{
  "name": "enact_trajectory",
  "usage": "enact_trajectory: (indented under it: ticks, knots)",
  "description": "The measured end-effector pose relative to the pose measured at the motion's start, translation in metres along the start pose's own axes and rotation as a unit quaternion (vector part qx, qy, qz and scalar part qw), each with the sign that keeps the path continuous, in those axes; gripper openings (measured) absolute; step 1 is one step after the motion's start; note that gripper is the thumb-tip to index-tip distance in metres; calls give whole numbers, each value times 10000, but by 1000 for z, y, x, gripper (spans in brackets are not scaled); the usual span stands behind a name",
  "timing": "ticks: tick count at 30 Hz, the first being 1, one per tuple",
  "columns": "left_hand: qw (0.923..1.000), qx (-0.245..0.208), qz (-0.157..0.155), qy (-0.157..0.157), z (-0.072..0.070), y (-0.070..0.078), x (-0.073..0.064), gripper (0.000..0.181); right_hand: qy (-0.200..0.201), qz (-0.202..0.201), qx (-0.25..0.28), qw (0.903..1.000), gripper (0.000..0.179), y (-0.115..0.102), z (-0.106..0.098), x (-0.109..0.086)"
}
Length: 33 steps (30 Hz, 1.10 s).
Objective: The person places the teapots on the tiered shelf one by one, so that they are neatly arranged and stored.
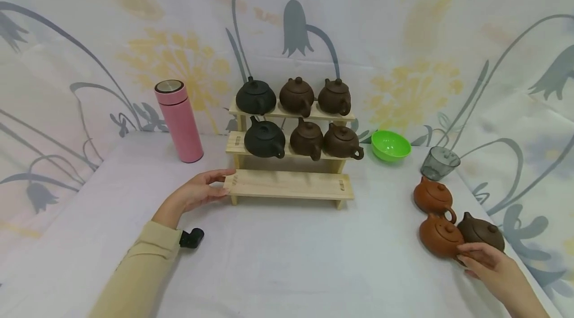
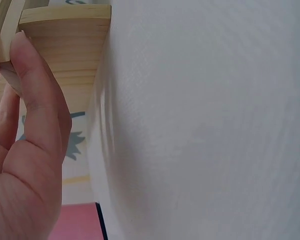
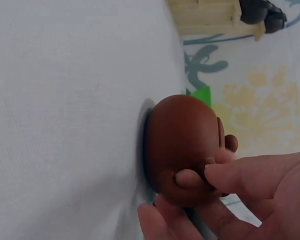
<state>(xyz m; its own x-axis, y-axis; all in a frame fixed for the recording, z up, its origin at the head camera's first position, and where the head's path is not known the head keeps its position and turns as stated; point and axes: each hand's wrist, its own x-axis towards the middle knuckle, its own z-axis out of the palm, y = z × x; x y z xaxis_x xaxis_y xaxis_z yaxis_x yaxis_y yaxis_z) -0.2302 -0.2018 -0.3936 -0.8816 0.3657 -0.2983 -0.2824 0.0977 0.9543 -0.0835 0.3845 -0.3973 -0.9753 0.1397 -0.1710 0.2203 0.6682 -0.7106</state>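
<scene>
My left hand (image 1: 203, 191) grips the left end of the lowest board of a three-step wooden stand (image 1: 289, 183); the left wrist view shows the thumb and fingers pinching the board's end (image 2: 10, 45). At the right, my right hand (image 1: 491, 265) pinches the handle of a reddish-brown teapot (image 1: 439, 238). In the right wrist view that teapot (image 3: 182, 135) rests on the white cloth, a fingertip showing through its handle loop. Right beside it are another reddish-brown teapot (image 1: 431, 197) and a dark brown teapot (image 1: 482, 231), partly behind my fingers.
Black teapots (image 1: 264, 138) and brown teapots (image 1: 296, 96) fill the stand's upper two steps. A pink thermos (image 1: 181, 126) stands at the left. A green bowl (image 1: 390, 146) and a grey glass (image 1: 440, 162) are at the back right. Patterned cloth (image 1: 403, 34) hangs behind.
</scene>
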Motion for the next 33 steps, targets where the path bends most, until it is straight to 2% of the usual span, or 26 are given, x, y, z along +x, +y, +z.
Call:
enact_trajectory:
  ticks: [4,9,11,14,18,20,33]
  knots:
    - [10000,20,6,-4,0,0,0,61,-259,76,435,9987,20,1,1,1]
    - [10000,-51,68,-5,0,0,-1,60,-468,4,980,9941,32,-10,5,0]
    - [10000,-72,68,-14,0,0,-2,60,-501,-13,1004,9937,38,-16,6,0]
    - [10000,-68,43,-21,0,0,-1,60,-436,-87,755,9962,41,-24,10,0]
    - [10000,-24,42,-28,0,0,0,60,-281,-397,549,9973,39,-33,16,1]
    - [10000,-28,57,-37,0,0,0,60,-277,-555,631,9961,39,-38,21,3]
    - [10000,42,73,-53,-1,-1,0,60,-826,-1641,1270,9748,32,-88,58,9]
